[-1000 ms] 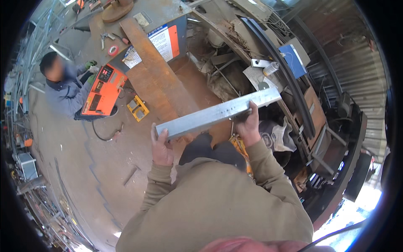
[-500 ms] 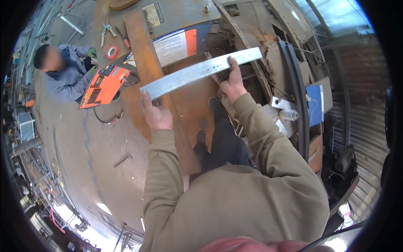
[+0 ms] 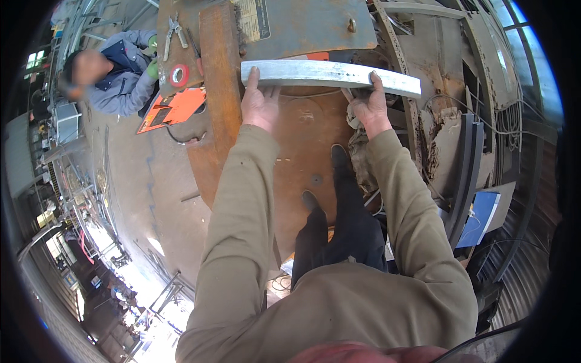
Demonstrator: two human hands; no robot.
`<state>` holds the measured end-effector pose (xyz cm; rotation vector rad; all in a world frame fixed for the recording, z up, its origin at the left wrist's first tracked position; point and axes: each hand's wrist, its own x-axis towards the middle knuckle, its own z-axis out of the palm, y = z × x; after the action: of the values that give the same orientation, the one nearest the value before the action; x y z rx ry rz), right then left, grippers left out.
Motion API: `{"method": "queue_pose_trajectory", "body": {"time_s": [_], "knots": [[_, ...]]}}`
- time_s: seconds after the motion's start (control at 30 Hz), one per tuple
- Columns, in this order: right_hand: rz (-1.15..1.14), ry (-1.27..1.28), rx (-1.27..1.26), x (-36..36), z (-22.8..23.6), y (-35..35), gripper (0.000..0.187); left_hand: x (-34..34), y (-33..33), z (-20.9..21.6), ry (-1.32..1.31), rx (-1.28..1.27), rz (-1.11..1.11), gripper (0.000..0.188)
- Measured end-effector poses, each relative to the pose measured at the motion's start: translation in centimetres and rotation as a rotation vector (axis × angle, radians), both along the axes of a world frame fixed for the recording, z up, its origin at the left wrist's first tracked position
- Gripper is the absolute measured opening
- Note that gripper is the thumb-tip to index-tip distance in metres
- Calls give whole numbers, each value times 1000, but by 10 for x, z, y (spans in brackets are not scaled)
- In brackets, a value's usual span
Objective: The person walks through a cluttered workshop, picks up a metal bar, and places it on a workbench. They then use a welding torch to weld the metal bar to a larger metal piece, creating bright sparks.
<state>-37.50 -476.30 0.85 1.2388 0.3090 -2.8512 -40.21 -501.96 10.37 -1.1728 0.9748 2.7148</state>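
A long silvery metal bar (image 3: 315, 71), looking like a rectangular tube, is held level in front of me with both arms stretched out. My left hand (image 3: 260, 106) grips it close to its left end, thumb on the near face and fingers underneath. Toward the right end my right hand (image 3: 370, 107) holds it the same way, with its thumb up against the face. The bar's far side is hidden. It hangs above the floor, before a rusty steel beam (image 3: 219, 72) and a grey metal cabinet top (image 3: 308, 27).
Locking pliers (image 3: 175, 33) and a roll of red tape (image 3: 179, 75) lie left of the beam. An orange machine panel (image 3: 175, 109) stands below them, beside a co-worker (image 3: 118, 75) in green gloves. At right are dark steel lengths (image 3: 469, 169) and a blue board (image 3: 478, 219).
The bar has gone from slanting up to the right to nearly level, now tipping slightly down at its right end. My arms reach farther forward, and my view has shifted.
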Motion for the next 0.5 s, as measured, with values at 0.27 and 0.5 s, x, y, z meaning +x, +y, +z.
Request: {"method": "queue_pose_trajectory", "body": {"time_s": [0.27,0.5], "knots": [[73,-42,-43,-7,-16,1,47,-9,-28,-57,-42,125,80,60],[158,20,-2,-4,-8,6,39,-9,-25,-55,-103,-23,94,69]]}}
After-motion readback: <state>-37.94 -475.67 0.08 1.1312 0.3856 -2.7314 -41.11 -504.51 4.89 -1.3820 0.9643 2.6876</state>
